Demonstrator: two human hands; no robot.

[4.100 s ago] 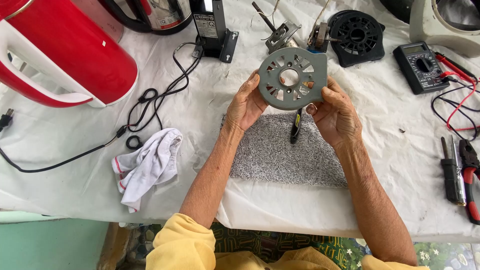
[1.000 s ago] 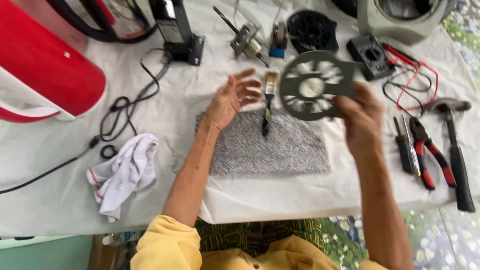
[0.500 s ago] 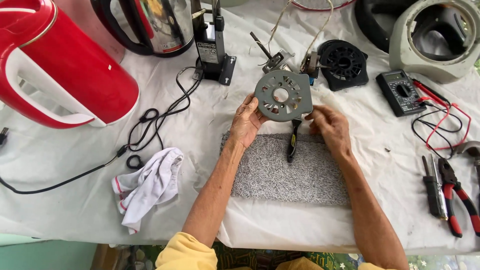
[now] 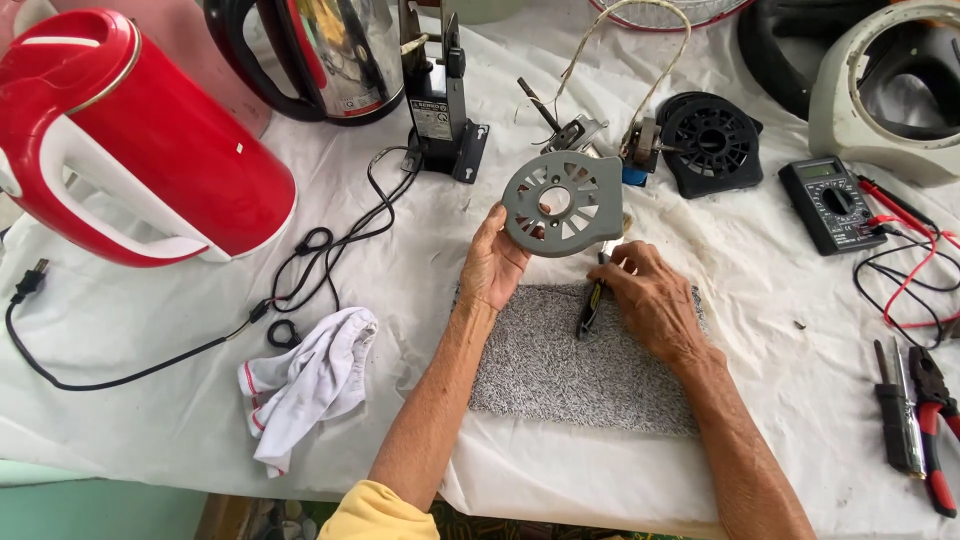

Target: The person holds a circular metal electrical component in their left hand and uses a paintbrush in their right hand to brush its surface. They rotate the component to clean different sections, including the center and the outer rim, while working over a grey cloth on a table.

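Grey slotted round plate (image 4: 562,203) w/ center hole, left hand (image 4: 497,265) fingers clamped on it.

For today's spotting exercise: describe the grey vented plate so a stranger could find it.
Start at the grey mat in the middle of the white-covered table. Above its far edge, the left hand holds up the grey plate: flat, round-holed, with fan-like slots, unlike the black finned housing behind.
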